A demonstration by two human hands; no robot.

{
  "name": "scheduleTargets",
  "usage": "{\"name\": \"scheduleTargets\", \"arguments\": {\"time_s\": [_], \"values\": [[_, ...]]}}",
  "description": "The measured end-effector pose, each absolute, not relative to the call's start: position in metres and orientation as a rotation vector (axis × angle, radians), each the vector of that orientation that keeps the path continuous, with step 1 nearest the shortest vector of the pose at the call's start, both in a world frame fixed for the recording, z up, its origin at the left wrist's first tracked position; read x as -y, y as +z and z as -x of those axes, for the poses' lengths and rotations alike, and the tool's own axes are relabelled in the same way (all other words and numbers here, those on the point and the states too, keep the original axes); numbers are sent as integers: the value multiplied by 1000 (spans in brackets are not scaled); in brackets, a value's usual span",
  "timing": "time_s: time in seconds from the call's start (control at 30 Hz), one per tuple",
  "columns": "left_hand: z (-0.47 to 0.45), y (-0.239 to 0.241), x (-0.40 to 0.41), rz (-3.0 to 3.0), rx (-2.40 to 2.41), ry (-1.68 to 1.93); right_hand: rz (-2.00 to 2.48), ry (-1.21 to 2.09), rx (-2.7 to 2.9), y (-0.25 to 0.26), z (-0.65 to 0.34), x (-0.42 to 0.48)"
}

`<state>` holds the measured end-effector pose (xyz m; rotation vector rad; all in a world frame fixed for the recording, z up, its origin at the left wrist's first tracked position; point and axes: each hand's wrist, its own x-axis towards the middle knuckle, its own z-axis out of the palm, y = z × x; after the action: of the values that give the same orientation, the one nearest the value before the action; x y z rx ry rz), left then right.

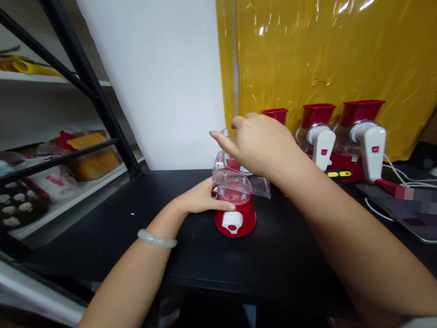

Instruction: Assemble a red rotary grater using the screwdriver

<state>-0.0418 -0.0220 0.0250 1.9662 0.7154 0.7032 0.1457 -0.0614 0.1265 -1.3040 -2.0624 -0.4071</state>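
Observation:
A rotary grater with a clear plastic body and a red base (244,221) stands upright on the black tabletop. On the front of its base is a white knob (232,221). My left hand (202,198) is closed around the base's left side, its thumb across the front; a pale bangle (157,239) circles that wrist. Over the top of the clear housing (236,183) is my right hand (258,143), with its thumb pointing left and its other fingers curled. Those fingertips are hidden behind the hand, so what they hold does not show.
Behind my right arm stand two red-and-white rotary graters (372,145) (323,144) and a red hopper (274,114). A dark tablet (402,211) and white cables (417,181) lie at the right. Yellow sheeting (334,51) hangs behind; black-framed shelves (95,102) rise at the left.

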Motion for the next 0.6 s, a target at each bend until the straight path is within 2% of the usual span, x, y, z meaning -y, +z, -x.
{"name": "scheduleTargets", "arguments": {"time_s": [0.2, 0.43, 0.6], "values": [[42, 23, 21, -1973, -740, 739, 1272, -328, 2065, 127, -149, 58], [46, 26, 19, -2026, -742, 825, 1103, -75, 1964, 129, -162, 39], [56, 27, 15, -2030, -779, 819, 1233, -38, 1856, 120, -167, 9]]}}
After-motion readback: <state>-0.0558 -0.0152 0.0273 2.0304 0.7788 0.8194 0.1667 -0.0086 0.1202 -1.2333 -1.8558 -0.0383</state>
